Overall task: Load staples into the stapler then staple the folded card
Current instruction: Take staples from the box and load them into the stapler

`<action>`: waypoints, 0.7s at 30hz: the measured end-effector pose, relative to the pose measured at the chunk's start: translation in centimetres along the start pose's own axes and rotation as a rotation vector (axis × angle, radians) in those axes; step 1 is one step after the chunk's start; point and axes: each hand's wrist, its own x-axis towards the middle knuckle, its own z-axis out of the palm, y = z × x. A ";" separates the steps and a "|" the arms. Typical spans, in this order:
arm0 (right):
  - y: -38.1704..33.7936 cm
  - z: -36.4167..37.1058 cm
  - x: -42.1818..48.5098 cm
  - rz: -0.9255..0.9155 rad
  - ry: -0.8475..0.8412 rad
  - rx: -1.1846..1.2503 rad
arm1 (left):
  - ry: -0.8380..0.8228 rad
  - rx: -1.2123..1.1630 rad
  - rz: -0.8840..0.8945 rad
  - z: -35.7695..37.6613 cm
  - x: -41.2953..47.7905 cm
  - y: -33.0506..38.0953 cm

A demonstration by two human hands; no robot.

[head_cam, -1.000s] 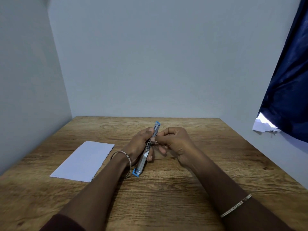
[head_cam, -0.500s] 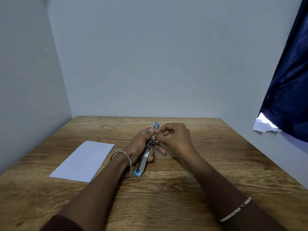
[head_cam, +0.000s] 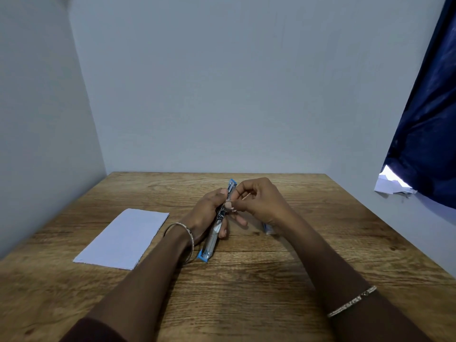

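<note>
A slim blue and silver stapler [head_cam: 214,236] lies opened out in my left hand [head_cam: 206,213], its near end resting on the wooden table [head_cam: 246,280] and its far tip raised. My right hand [head_cam: 261,202] is pinched at the stapler's metal channel near its middle, fingertips closed on something small; I cannot make out the staples themselves. The folded card [head_cam: 123,239], pale white, lies flat on the table to the left, apart from both hands.
A small blue and white item [head_cam: 267,228], perhaps a staple box, lies on the table partly hidden under my right wrist. Grey walls close the table at the back and left. A dark blue curtain [head_cam: 424,119] hangs at the right.
My right hand has lifted slightly and its fingers have shifted along the stapler's channel. The left hand and stapler have stayed almost still. The card has not moved.
</note>
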 end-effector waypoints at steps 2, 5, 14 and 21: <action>-0.2 0.0 -0.1 -0.024 -0.002 -0.033 | 0.025 -0.051 -0.011 0.1 0.1 0.1; -0.5 -0.4 0.0 -0.040 0.111 -0.034 | 0.068 -0.151 -0.029 0.1 0.1 0.2; 1.1 -1.4 0.1 -0.029 0.141 -0.695 | 0.190 -0.266 -0.059 -0.2 0.2 0.4; 1.3 -1.1 -0.4 0.027 0.074 -0.836 | 0.220 -0.265 -0.070 -0.3 0.3 0.3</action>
